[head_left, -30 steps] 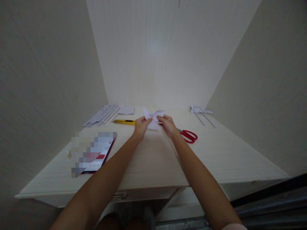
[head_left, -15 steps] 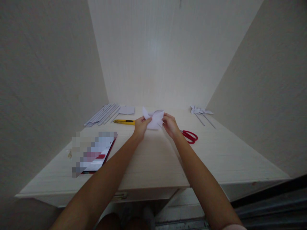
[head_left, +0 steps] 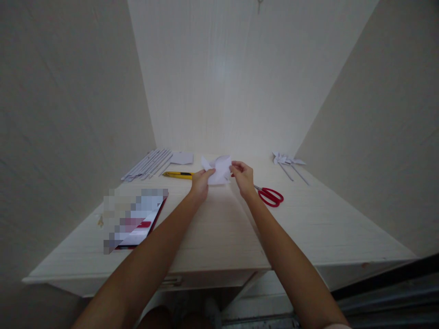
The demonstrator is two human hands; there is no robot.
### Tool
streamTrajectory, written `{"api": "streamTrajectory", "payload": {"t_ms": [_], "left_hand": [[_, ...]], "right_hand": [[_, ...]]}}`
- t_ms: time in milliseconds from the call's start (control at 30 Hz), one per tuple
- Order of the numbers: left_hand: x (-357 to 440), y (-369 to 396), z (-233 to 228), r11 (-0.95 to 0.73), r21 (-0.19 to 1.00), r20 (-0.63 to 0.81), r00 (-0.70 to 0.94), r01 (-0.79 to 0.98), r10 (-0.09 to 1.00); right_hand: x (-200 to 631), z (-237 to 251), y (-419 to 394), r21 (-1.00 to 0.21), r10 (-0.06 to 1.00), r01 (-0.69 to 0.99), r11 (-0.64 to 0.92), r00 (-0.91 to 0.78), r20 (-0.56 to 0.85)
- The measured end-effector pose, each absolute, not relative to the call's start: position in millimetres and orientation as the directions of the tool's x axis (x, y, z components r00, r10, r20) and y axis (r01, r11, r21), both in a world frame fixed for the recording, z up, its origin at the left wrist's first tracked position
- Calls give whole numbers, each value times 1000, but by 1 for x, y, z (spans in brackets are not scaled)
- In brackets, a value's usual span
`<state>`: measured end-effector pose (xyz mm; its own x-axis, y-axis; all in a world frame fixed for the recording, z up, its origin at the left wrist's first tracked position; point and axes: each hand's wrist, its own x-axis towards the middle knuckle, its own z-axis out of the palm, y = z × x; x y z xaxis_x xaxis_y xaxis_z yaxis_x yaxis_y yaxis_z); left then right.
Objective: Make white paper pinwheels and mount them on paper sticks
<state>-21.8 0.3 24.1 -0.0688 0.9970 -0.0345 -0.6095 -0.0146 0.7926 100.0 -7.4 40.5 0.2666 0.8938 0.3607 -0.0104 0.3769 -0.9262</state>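
A white paper pinwheel (head_left: 221, 172), its corners curled up, is held above the middle of the table. My left hand (head_left: 200, 183) is closed on its left side, thumb on top. At its right edge, the curled fingers of my right hand (head_left: 243, 177) pinch the paper; their tips are small and partly hidden. A yellow utility knife (head_left: 178, 175) lies just left of my left hand. Red-handled scissors (head_left: 270, 197) lie to the right of my right hand, their blades partly behind it.
Thin white sticks (head_left: 147, 164) lie in a bundle at the back left, beside a stack of white paper (head_left: 182, 158). Finished pinwheels on sticks (head_left: 287, 160) lie at the back right. A partly blurred, dark red-edged device (head_left: 137, 233) rests at the front left. Walls enclose the table (head_left: 219, 228).
The paper and my left hand have shifted slightly left. My right hand has turned a little, its fingers now at the paper's right edge, and more of the scissors shows.
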Motion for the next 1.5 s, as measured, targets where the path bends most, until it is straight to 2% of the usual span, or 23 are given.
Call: {"api": "streamTrajectory", "payload": {"t_ms": [167, 333, 467, 633, 833, 1067, 1300, 1500], "left_hand": [[-21, 3, 22, 28, 771, -94, -69, -636, 993], [-19, 5, 20, 63, 773, -125, -53, -631, 991], [-17, 0, 20, 88, 805, -108, 1, -586, 994], [-15, -5, 19, 74, 854, -70, 29, -515, 997], [-13, -4, 17, 88, 844, -69, 56, -530, 996], [-14, -5, 23, 92, 814, -127, -21, -573, 992], [-14, -2, 22, 47, 788, -79, -26, -614, 997], [-15, -5, 25, 35, 787, -63, -24, -616, 998]], "right_hand": [[101, 36, -4, -916, 870, 63, 395, 294, 396], [96, 38, -8, -939, 881, 120, 323, 324, 345], [95, 42, -12, -879, 813, 292, 376, 351, 464], [100, 44, -11, -821, 768, 345, 454, 315, 557], [104, 41, -12, -776, 711, 487, 401, 369, 599], [101, 41, -18, -690, 681, 519, 505, 251, 688], [101, 48, -28, -559, 646, 499, 662, -2, 763], [102, 45, -24, -460, 600, 499, 735, -161, 784]]}}
